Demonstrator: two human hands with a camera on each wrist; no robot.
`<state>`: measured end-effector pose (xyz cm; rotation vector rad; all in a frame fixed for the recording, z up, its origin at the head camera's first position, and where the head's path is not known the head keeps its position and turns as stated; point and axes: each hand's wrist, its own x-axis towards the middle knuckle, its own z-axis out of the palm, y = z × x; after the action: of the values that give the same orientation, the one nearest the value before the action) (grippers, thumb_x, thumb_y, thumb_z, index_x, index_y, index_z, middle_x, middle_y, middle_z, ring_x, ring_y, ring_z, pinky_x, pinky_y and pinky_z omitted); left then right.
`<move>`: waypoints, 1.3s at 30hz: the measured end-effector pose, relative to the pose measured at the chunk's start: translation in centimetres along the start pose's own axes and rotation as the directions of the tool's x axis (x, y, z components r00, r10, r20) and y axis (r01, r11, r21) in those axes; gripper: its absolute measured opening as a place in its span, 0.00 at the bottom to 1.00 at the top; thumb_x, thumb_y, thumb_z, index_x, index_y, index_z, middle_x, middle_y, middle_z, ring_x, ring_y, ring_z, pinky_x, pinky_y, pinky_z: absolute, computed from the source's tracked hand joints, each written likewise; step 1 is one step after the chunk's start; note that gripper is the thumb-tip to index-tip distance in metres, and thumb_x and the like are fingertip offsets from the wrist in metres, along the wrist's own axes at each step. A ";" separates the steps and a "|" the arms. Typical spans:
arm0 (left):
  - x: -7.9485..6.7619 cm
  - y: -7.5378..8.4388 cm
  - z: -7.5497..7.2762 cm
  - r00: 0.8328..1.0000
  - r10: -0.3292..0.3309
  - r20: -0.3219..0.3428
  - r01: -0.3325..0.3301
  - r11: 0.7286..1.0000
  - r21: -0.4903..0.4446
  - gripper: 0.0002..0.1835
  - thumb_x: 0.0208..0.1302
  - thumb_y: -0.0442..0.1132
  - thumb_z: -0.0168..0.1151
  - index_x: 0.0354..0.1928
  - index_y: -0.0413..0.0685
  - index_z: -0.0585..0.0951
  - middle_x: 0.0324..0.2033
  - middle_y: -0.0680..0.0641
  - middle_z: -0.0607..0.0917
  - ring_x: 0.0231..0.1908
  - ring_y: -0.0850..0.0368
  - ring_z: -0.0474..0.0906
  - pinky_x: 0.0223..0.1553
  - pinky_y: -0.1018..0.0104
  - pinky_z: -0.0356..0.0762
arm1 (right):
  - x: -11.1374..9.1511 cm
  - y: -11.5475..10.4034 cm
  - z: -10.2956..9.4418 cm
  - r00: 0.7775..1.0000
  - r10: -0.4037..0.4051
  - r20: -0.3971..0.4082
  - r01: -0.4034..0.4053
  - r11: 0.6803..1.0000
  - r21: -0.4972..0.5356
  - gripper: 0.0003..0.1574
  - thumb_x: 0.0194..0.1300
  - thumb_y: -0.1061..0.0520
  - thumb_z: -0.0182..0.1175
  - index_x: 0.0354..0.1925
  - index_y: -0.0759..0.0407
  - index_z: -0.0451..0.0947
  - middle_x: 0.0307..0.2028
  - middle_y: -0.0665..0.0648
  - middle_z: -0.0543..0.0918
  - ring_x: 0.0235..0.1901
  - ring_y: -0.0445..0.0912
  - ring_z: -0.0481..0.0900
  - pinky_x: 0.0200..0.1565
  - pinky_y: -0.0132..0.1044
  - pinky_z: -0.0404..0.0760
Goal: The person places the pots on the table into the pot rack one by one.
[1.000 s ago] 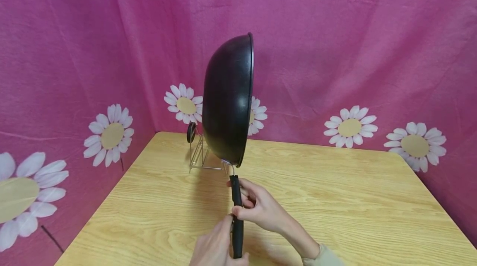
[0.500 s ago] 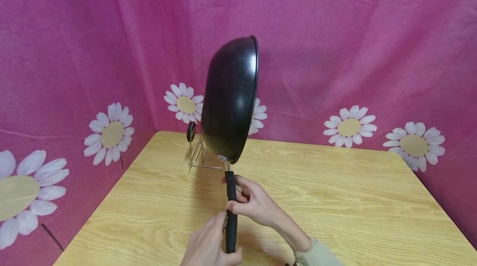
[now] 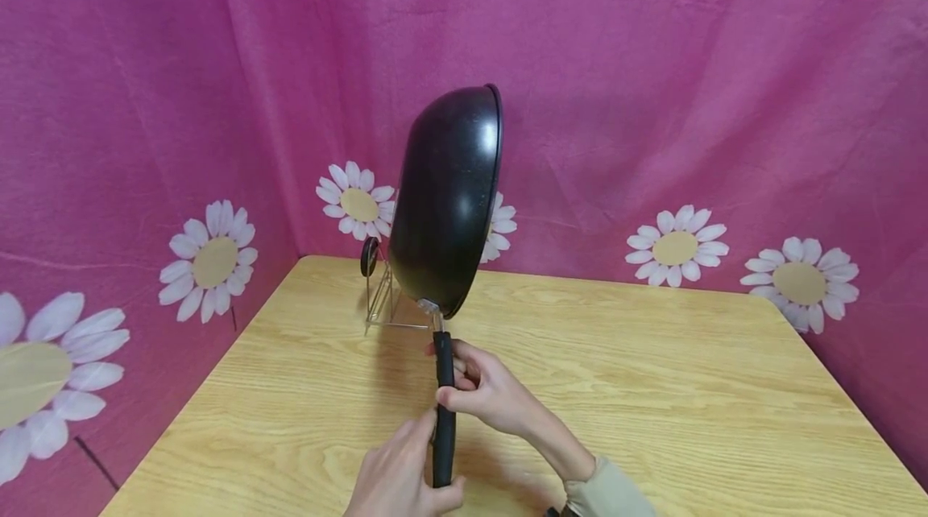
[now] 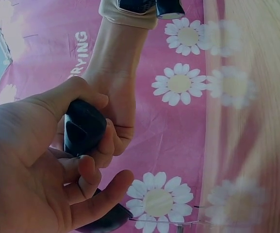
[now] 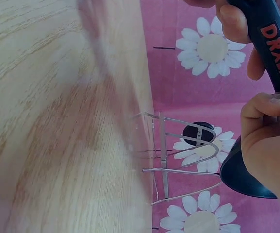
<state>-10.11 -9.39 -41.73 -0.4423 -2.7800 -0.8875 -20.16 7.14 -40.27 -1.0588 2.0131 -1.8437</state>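
A deep black wok (image 3: 445,195) stands on end in the air, bowl uppermost, its rounded outside showing and its rim to the right. Both hands hold its black handle (image 3: 443,436). My left hand (image 3: 399,469) grips the lower part, thumb on one side and fingers on the other. Higher up, close under the metal neck (image 3: 435,317), my right hand (image 3: 493,392) pinches the handle between thumb and fingers. In the left wrist view the handle's end (image 4: 84,127) pokes out of the left hand (image 4: 28,165). Orange lettering marks the handle (image 5: 275,48) in the right wrist view.
Behind the wok, at the back left of the wooden table (image 3: 652,388), a wire rack (image 3: 384,303) stands partly hidden. A round black disc (image 3: 370,257) is on its left side. Pink cloth (image 3: 580,138) with daisies hangs behind the table and along its left.
The wok has tilted, its top leaning slightly right while the handle moved left with both hands. Its top edge also sits a little lower. Both hands keep hold of the handle.
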 end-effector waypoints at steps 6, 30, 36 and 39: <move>0.2 0.0 -0.1 1.000 0.008 -0.011 -0.008 1.000 0.020 0.41 0.43 0.55 0.74 0.62 0.51 0.75 0.28 0.61 0.75 0.27 0.69 0.70 0.22 0.70 0.65 | 0.2 0.1 -0.2 1.000 -0.001 0.010 0.001 1.000 0.011 0.28 0.63 0.64 0.60 0.60 0.70 0.69 0.23 0.49 0.61 0.23 0.36 0.59 0.28 0.30 0.60; -0.1 0.1 -1.0 1.000 -0.008 0.007 0.008 1.000 -0.001 0.41 0.45 0.54 0.74 0.65 0.50 0.75 0.24 0.60 0.70 0.22 0.73 0.62 0.20 0.73 0.60 | 0.5 -0.3 0.2 0.999 0.034 0.023 -0.035 0.998 0.045 0.30 0.65 0.59 0.63 0.62 0.66 0.69 0.24 0.50 0.62 0.24 0.38 0.60 0.31 0.29 0.62; -0.1 0.0 -1.0 1.000 -0.002 0.004 0.002 1.000 0.003 0.39 0.44 0.54 0.74 0.62 0.51 0.76 0.25 0.60 0.71 0.23 0.73 0.62 0.20 0.73 0.60 | 0.6 0.0 0.2 0.999 0.036 0.023 -0.037 0.998 0.052 0.30 0.65 0.58 0.63 0.62 0.66 0.69 0.24 0.50 0.62 0.24 0.38 0.60 0.31 0.29 0.61; -0.1 0.0 -1.1 1.000 -0.001 0.001 0.001 1.000 0.008 0.38 0.44 0.53 0.75 0.60 0.51 0.77 0.25 0.59 0.72 0.23 0.72 0.62 0.20 0.73 0.60 | 0.6 0.1 0.3 0.999 0.039 0.022 -0.040 0.998 0.053 0.30 0.65 0.60 0.63 0.62 0.65 0.69 0.24 0.50 0.62 0.23 0.37 0.60 0.31 0.29 0.61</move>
<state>-9.93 -10.06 -40.92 -0.4405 -2.7836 -0.8769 -20.42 6.49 -40.22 -1.0127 1.9477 -1.8482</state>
